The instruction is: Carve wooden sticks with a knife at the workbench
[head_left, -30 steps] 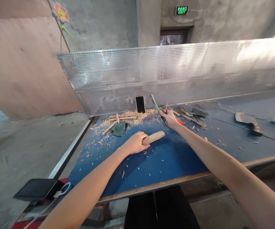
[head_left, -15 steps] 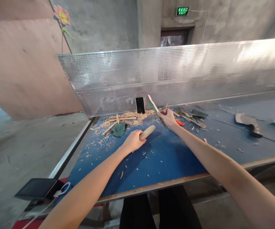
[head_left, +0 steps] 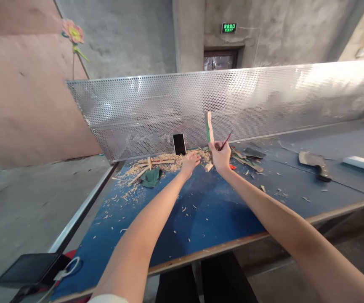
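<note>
My right hand [head_left: 221, 156] grips a wooden piece [head_left: 209, 126] with a green edge, held upright above the blue table [head_left: 182, 227]. A dark red pencil-like stick [head_left: 226, 141] also sits between its fingers, slanting up to the right. My left hand [head_left: 190, 165] is over the wood shavings [head_left: 166, 162], its fingers apart and holding nothing. A short pale wood block [head_left: 208, 166] lies between my two hands. Just behind my left hand a phone [head_left: 179, 144] leans upright against the perforated metal panel [head_left: 150, 105].
Green sandpaper [head_left: 151, 177] and wood strips lie on the left. To the right are wood scraps [head_left: 248, 162], a cleaver-like blade [head_left: 313, 163] and a white bar [head_left: 363, 164]. A black device [head_left: 27, 269] with a white cable is at the near left corner.
My left hand has let go of the rounded wooden piece and moved up and right toward the shavings. My right hand has tilted the green-edged wood more upright.
</note>
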A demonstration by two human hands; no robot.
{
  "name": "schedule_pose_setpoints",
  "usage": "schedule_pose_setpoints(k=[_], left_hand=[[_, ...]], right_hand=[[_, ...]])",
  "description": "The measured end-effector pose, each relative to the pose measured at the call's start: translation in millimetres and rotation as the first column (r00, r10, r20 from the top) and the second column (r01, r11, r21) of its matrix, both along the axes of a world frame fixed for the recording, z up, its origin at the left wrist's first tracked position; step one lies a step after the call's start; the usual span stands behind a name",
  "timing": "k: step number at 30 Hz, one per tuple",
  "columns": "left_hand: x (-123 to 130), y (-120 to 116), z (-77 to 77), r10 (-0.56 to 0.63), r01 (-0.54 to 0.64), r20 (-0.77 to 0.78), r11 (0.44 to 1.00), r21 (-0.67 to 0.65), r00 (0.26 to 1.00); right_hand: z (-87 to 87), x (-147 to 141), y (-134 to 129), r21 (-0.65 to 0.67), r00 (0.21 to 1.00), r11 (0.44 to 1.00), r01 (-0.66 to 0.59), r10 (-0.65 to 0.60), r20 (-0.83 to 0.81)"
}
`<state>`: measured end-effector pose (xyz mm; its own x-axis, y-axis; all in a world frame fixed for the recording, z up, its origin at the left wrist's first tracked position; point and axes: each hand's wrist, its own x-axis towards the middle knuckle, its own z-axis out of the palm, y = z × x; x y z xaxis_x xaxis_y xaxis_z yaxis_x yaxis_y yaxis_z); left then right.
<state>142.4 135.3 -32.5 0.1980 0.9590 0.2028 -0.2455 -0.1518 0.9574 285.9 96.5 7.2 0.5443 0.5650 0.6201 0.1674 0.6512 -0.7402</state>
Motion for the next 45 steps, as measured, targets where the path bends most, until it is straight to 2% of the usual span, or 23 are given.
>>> schedule_pose_setpoints(k=[2,4,7,12,14,16,20,24,28,32,38,45], left_hand=[[-16.2,0.9,-5.6,-0.047,0.05,0.038,0.997,-0.064,0.998],[-39.6,-0.9,-9.9,-0.036,0.034,-0.013,0.992,-0.118,0.999],[-73.5,-4.4,-11.4,0.003,-0.006,-0.018,0.988,-0.157,1.0],[-102.0,-7.5,-11.1,-0.001,0.037,0.173,0.979,-0.202,0.985],[-104.6,-8.4,-14.1,-0.005,0.047,0.228,0.983,-0.177,0.974],[-104.8,-9.0,-18.5,0.006,0.028,0.246,0.99,-0.135,0.969],[-104.6,-7.7,-25.7,0.06,-0.031,0.228,0.991,-0.128,0.972],[-105.9,-5.6,-27.3,0.086,-0.056,0.224,0.989,-0.139,0.971],[-106.5,-6.6,-26.0,0.073,-0.045,0.215,0.99,-0.132,0.974],[-105.0,-9.4,-23.6,0.058,-0.029,0.223,0.991,-0.132,0.973],[-105.6,-11.8,-20.9,0.025,0.009,0.226,0.989,-0.147,0.974],[-111.1,-11.4,-19.8,-0.034,0.084,0.259,0.979,-0.186,0.965]], right_hand=[[-2.5,-2.4,1.0,-0.047,0.997,0.996,-0.071,0.069,-0.046],[-7.3,-7.2,0.6,-0.106,0.981,0.978,-0.182,0.173,-0.088],[-17.6,-20.7,-4.1,-0.215,0.939,0.914,-0.343,0.326,-0.112],[-37.5,-54.9,-18.1,-0.381,0.86,0.797,-0.469,0.51,0.009],[-44.6,-66.5,-22.9,-0.405,0.826,0.778,-0.48,0.557,0.091],[-50.5,-73.6,-26.0,-0.427,0.807,0.783,-0.452,0.563,0.176],[-57.1,-74.0,-26.0,-0.46,0.786,0.79,-0.406,0.558,0.264],[-59.6,-66.8,-20.8,-0.455,0.739,0.746,-0.486,0.629,0.242],[-61.4,-64.1,-17.3,-0.468,0.743,0.745,-0.476,0.625,0.24],[-61.0,-65.8,-18.9,-0.466,0.722,0.715,-0.522,0.66,0.205],[-58.3,-67.7,-24.5,-0.483,0.746,0.724,-0.491,0.637,0.196],[-55.2,-71.2,-27.3,-0.494,0.687,0.645,-0.584,0.716,0.122]])
